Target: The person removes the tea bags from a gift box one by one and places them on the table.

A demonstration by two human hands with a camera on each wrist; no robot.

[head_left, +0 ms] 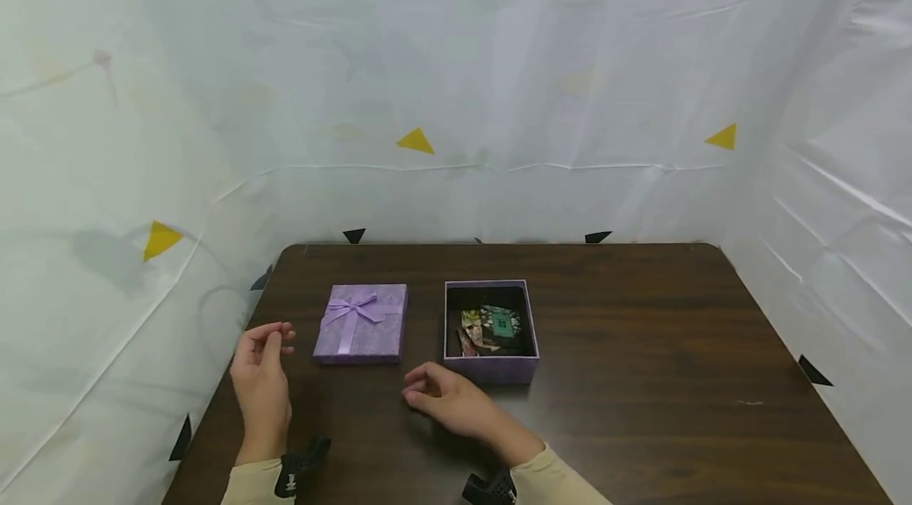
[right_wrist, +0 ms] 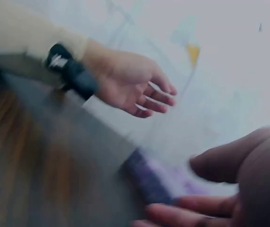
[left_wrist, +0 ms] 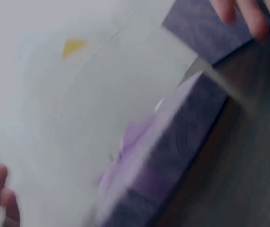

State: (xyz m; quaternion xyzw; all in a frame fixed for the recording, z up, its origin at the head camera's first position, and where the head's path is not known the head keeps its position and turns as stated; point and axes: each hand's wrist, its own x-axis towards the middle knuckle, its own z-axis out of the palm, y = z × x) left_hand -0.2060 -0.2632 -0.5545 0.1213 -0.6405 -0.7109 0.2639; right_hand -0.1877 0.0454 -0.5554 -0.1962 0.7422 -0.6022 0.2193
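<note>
Though dark inside — purple box (head_left: 492, 370).

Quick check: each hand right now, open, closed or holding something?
Left hand: open, fingers loosely curled, holding nothing.
Right hand: open, holding nothing, near the purple box.

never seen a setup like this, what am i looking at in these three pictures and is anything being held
There is no robot here, just a person's bare hands. The widest picture comes from a camera on the head, looking forward and down. The other two, tilted and blurry, come from a black camera on each wrist. On the dark wooden table sits an open purple box with small printed pieces inside; left of it lies a purple lid with a ribbon bow. The left hand is beside the lid, the right hand near the box's front. Neither visibly holds anything.
</note>
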